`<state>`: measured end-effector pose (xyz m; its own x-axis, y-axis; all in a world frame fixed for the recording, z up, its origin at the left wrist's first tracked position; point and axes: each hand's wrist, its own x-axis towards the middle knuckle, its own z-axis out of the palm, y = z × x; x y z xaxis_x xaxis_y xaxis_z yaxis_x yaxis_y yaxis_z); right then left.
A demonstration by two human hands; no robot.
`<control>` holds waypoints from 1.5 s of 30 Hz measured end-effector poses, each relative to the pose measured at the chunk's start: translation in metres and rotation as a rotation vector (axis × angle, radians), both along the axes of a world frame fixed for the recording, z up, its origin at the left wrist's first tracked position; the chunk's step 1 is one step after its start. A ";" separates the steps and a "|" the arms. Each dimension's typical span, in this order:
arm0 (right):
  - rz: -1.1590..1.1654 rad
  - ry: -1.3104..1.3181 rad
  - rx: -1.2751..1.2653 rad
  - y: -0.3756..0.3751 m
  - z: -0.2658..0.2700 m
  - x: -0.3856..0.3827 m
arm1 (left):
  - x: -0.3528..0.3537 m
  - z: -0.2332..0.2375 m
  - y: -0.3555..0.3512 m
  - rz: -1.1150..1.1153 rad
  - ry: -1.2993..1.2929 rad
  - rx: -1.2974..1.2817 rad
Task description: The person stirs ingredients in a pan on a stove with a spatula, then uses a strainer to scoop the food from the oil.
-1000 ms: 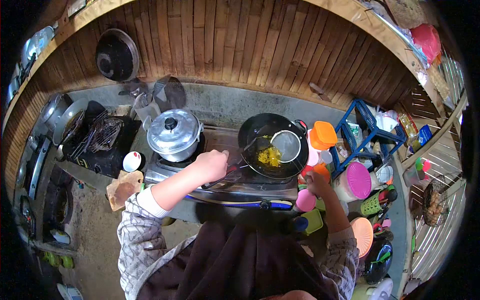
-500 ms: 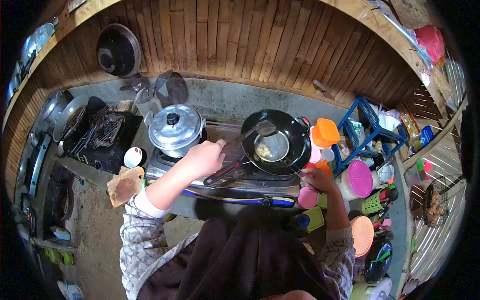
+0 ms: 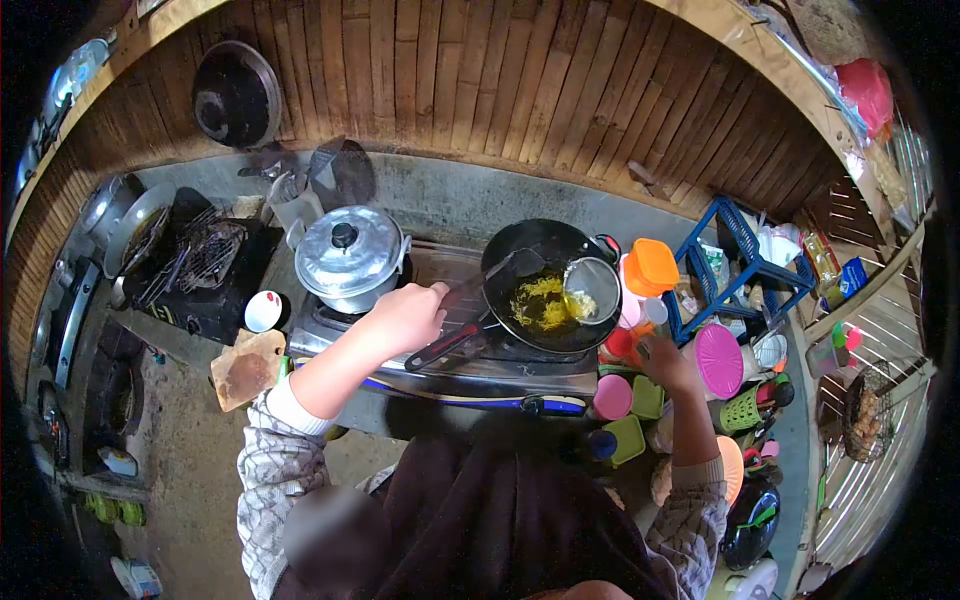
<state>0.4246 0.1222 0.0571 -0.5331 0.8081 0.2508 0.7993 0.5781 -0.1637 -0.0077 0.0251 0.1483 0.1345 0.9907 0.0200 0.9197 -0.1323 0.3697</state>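
Note:
My left hand is closed around the handle of a dark spatula, whose blade rests inside a black wok on the stove. Yellow shreds of food lie in shiny yellow liquid at the wok's bottom. My right hand, just off the wok's right front edge, is closed on the handle of a round mesh strainer. The strainer sits over the right half of the wok with a pale yellow clump in it. The wok's own long handle points toward me, free of both hands.
A lidded aluminium pot stands on the left burner of the stove. Right of the wok crowd an orange container, a pink-lidded tub and a blue rack. A cutting board and white cup are at left.
The strainer has moved right and slightly up from the wok's middle, uncovering yellow shreds beneath. My right hand has shifted right with it. The spatula has dropped slightly; my left hand barely moved.

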 end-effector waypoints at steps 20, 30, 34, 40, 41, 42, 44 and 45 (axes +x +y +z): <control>-0.011 0.298 -0.847 0.004 0.025 -0.053 | -0.004 -0.007 -0.002 0.070 -0.106 0.043; -0.266 0.020 -0.094 0.012 -0.004 -0.034 | 0.000 -0.016 0.002 0.070 -0.040 -0.018; -0.259 -0.046 -0.033 0.007 -0.016 -0.048 | 0.003 -0.017 -0.001 0.063 -0.027 -0.012; -0.016 0.190 0.005 0.000 -0.052 -0.056 | -0.003 -0.024 -0.004 0.069 -0.096 -0.033; -0.028 0.186 -0.224 -0.004 -0.050 -0.056 | -0.003 -0.020 -0.006 0.081 -0.088 -0.030; -0.041 0.179 -0.451 -0.012 -0.039 -0.064 | -0.002 -0.018 -0.007 0.092 -0.080 -0.027; -0.089 0.293 -0.617 -0.025 -0.025 -0.078 | -0.003 -0.017 -0.008 0.091 -0.079 -0.024; -0.137 0.406 -0.779 -0.030 -0.017 -0.083 | -0.003 -0.017 -0.008 0.090 -0.080 -0.020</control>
